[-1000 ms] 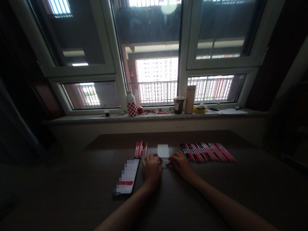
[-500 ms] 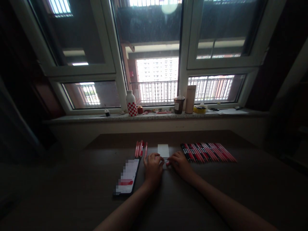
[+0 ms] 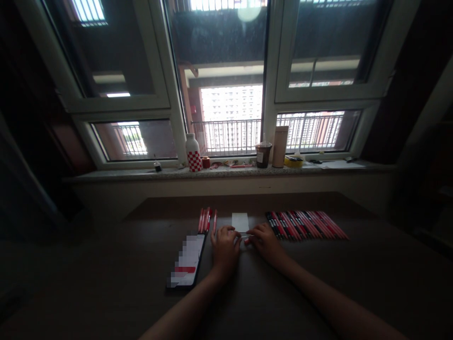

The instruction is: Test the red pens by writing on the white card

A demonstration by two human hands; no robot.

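Both my hands rest close together on the dark table (image 3: 106, 264), fingers curled. My left hand (image 3: 224, 247) and my right hand (image 3: 265, 242) pinch the two ends of a thin red pen (image 3: 245, 239) held between them. Just beyond the hands lies a small white card (image 3: 239, 221). A long row of red and black pens (image 3: 306, 224) lies to the right of my right hand. A small bunch of red pens (image 3: 207, 219) lies beyond my left hand. A phone (image 3: 187, 259) with a lit screen lies to the left of my left hand.
A stone windowsill (image 3: 106, 174) runs behind the table. On it stand a red-checked white bottle (image 3: 193, 152), a dark drink cup (image 3: 263, 154), a tall beige flask (image 3: 280, 146), a yellow tape roll (image 3: 293, 161) and some papers (image 3: 339, 164). Large windows rise above.
My two hands have drawn slightly closer together around the pen. Nothing else has moved.
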